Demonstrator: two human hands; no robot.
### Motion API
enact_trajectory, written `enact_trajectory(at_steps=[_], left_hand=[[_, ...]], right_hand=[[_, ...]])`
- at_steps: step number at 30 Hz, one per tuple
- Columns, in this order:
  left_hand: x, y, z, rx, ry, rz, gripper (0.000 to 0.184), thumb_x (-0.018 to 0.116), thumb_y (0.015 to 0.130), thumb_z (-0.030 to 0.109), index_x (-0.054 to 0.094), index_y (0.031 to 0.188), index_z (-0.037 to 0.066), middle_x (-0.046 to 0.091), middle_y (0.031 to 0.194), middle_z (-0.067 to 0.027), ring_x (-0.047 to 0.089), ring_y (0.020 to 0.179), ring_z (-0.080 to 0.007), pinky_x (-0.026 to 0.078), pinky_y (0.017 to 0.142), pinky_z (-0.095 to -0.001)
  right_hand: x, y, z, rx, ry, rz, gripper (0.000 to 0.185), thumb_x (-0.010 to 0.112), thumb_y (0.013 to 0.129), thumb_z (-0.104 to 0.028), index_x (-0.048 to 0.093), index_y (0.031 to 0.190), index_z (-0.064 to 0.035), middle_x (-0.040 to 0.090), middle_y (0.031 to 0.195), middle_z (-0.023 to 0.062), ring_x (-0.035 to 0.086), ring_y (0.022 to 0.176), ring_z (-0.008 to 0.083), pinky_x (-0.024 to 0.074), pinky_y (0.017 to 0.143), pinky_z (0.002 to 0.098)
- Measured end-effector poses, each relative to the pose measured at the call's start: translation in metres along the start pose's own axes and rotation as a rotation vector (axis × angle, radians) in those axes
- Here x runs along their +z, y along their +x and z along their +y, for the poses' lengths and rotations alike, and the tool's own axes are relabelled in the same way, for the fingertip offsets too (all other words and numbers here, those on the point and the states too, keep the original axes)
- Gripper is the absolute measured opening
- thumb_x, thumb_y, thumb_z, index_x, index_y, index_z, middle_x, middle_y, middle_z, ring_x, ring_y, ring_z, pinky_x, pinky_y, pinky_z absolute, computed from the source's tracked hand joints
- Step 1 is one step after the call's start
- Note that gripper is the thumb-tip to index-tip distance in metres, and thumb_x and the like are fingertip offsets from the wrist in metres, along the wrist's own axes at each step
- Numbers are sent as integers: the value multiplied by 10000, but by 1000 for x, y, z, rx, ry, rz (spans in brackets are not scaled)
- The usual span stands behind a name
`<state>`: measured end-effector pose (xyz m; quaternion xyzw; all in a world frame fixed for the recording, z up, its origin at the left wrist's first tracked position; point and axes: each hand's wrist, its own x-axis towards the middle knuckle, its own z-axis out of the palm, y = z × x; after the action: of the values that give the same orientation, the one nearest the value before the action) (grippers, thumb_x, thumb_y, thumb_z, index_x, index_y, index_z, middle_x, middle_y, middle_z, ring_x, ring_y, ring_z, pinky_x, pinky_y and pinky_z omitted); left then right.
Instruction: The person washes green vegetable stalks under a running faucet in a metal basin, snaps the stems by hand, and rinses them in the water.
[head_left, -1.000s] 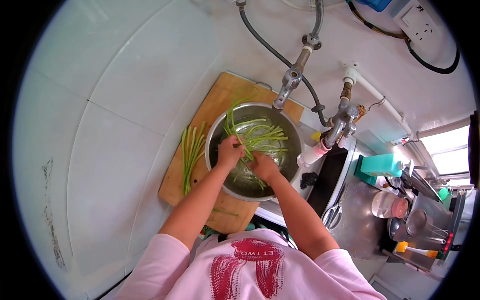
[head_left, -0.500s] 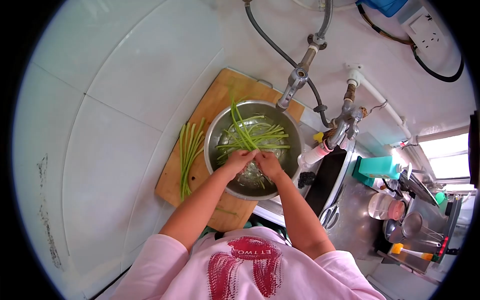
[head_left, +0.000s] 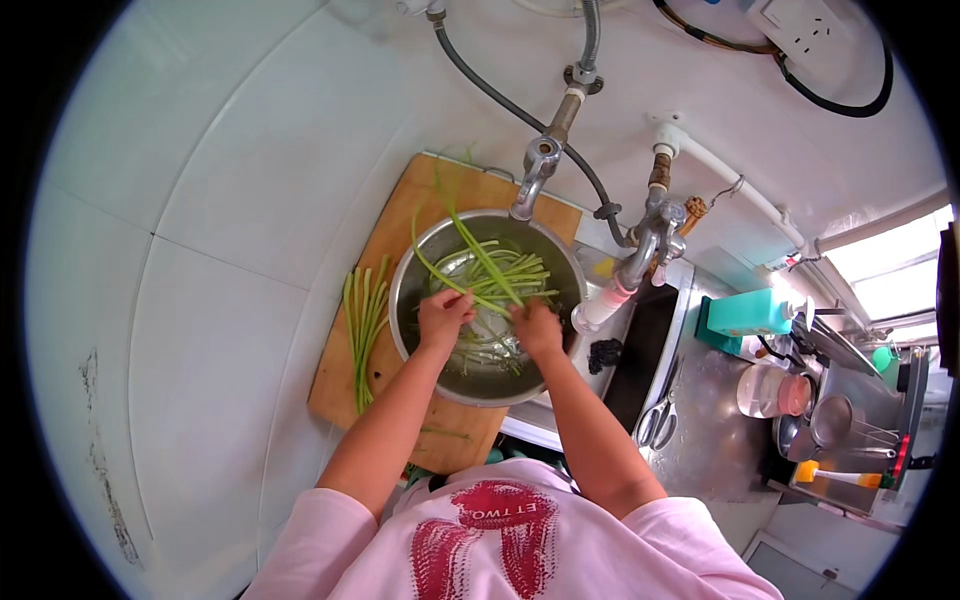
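Note:
A steel bowl (head_left: 478,388) contains water and a heap of cut green stems (head_left: 525,272). Over its left half, my left hand (head_left: 445,318) is closed with fingertips pinching a long, thin green vegetable stem (head_left: 432,262). My right hand (head_left: 537,328) is inside the bowl's right half, its fingers curled around the lower end of other long stems (head_left: 480,250). These stems cross and reach past the bowl's far rim. Beneath the bowl is a wooden cutting board (head_left: 400,212), where a bundle of uncut-looking stems (head_left: 363,320) lies to the left.
A tap (head_left: 537,180) hangs over the bowl's far edge, and a second tap (head_left: 607,298) with a pink-and-white nozzle is close on the right. Further right are a dark sponge-like clump (head_left: 604,355), scissors (head_left: 657,424) and a turquoise bottle (head_left: 750,312). A tiled wall borders the left.
My hands have moved apart, the left one going left with a stem. The stems, formerly together at both hands, now spread into a crossing shape. The view has shifted slightly.

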<state>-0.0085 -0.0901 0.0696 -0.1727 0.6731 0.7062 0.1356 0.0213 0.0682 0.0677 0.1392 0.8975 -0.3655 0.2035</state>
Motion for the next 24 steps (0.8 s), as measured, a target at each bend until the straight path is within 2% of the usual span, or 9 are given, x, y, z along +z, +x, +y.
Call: enact_trajectory(at_steps=[1, 2, 7, 9, 12, 15, 18, 21, 24], left_hand=[[2, -1, -6, -1, 1, -1, 152, 635, 794, 133, 635, 831, -14, 592, 711, -60, 582, 605, -109, 508, 559, -210], [5, -3, -12, -66, 12, -63, 146, 633, 793, 123, 627, 833, -18, 594, 713, -60, 582, 605, -111, 509, 556, -212], [19, -10, -18, -16, 267, -223, 144, 645, 765, 96, 599, 800, -36, 600, 696, -68, 594, 574, -125, 496, 491, -230], [18, -9, -22, -71, 434, -190, 141, 651, 743, 85, 587, 765, -39, 602, 675, -89, 593, 545, -134, 478, 454, -250], [9, 3, -39, 125, 733, -62, 123, 637, 738, 60, 572, 697, -36, 601, 653, -99, 589, 528, -139, 464, 434, -273], [9, 5, -37, -24, 485, 82, 110, 634, 709, 24, 537, 729, -22, 588, 641, -85, 596, 585, -160, 483, 531, -285], [17, -4, -40, 74, 130, 1, 209, 638, 692, -8, 486, 837, -8, 583, 699, -101, 600, 621, -177, 499, 533, -295], [20, -12, -34, -54, 91, -58, 304, 635, 691, -35, 427, 908, 9, 580, 759, -120, 603, 613, -198, 510, 526, -298], [19, -13, -33, -108, -33, -18, 200, 618, 717, -39, 485, 863, -13, 584, 738, -126, 601, 602, -202, 519, 525, -301]], right_hand=[[9, 1, 3, -59, -99, 200, 283, 563, 785, -278, 558, 915, -27, 599, 851, 211, 602, 794, 336, 469, 714, 402], [14, 4, 8, -124, -104, 147, 238, 562, 759, -222, 561, 930, -57, 586, 901, 219, 561, 859, 396, 446, 745, 457], [7, 3, 7, -138, -186, 146, 240, 588, 706, -169, 577, 922, -66, 597, 890, 196, 572, 859, 376, 460, 752, 442], [4, 5, 12, -241, -102, 86, 221, 595, 691, -164, 595, 890, -66, 609, 874, 185, 577, 865, 366, 465, 755, 437], [0, 2, 10, -121, -159, 119, 205, 595, 694, -178, 605, 861, -59, 622, 843, 175, 581, 838, 376, 459, 750, 445], [-2, 0, 12, -252, -182, -76, 188, 573, 725, -196, 585, 846, -52, 610, 846, 211, 572, 851, 386, 444, 763, 460], [4, 1, 7, -5, -41, 107, 214, 565, 746, -215, 573, 875, -44, 596, 879, 234, 558, 880, 397, 436, 779, 460], [9, 3, 10, -251, -169, -33, 253, 561, 761, -228, 570, 919, -29, 596, 901, 226, 560, 870, 398, 435, 781, 455], [6, -2, 8, -38, 14, 254, 238, 513, 814, -204, 542, 933, 0, 602, 847, 220, 587, 827, 359, 448, 769, 434]])
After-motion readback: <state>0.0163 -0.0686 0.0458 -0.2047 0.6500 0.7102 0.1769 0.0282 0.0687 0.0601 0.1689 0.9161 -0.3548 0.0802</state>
